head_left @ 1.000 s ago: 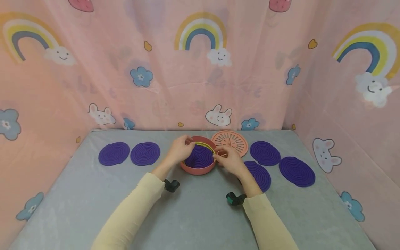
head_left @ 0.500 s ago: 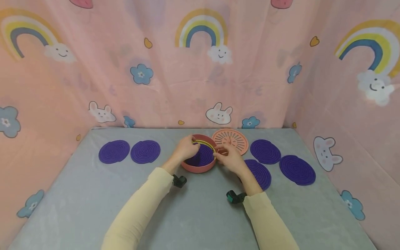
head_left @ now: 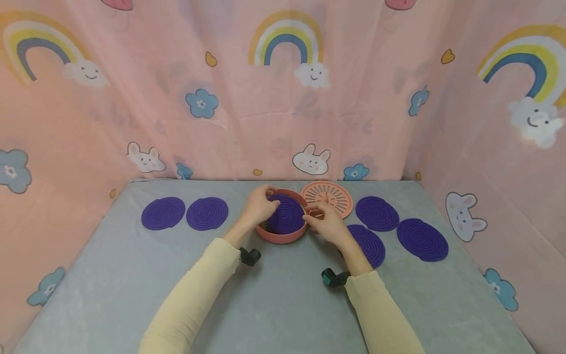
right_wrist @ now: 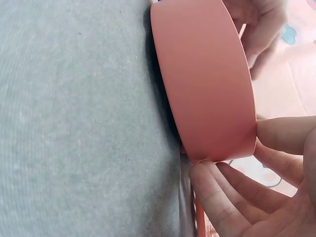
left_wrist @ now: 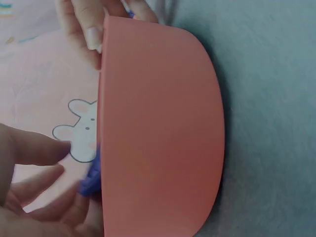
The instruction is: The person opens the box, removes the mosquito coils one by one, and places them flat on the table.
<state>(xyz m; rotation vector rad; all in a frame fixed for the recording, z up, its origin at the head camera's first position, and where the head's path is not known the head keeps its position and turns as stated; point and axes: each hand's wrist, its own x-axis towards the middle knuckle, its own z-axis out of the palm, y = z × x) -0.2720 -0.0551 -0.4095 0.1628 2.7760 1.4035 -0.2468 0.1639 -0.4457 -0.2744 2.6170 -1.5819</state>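
A round coral-pink holder (head_left: pixel 281 239) stands on the table, its curved side wall large in both wrist views. A purple spiral coaster (head_left: pixel 287 215) sits tilted at its opening, with a thin yellow edge (head_left: pixel 304 210) at the right. My left hand (head_left: pixel 260 204) holds that coaster at its left side; in the left wrist view the fingers lie behind a purple edge (left_wrist: pixel 92 178) and the thumb is blurred. My right hand (head_left: pixel 327 223) grips the holder's right side, thumb at the rim and fingers against the outer wall (right_wrist: pixel 207 84).
A slotted pink lid (head_left: pixel 338 199) lies behind and right of the holder. Two purple coasters, one of them (head_left: pixel 207 214) nearer the holder, lie left. Three more lie right, including one (head_left: pixel 377 214) at the back and one (head_left: pixel 422 239) farthest right. Pink patterned cloth (head_left: pixel 247 132) surrounds the table.
The purple coaster has risen at the back and now covers most of the yellow ring seen earlier. My left hand reached inward, then drew back left. The right hand has stayed at the holder.
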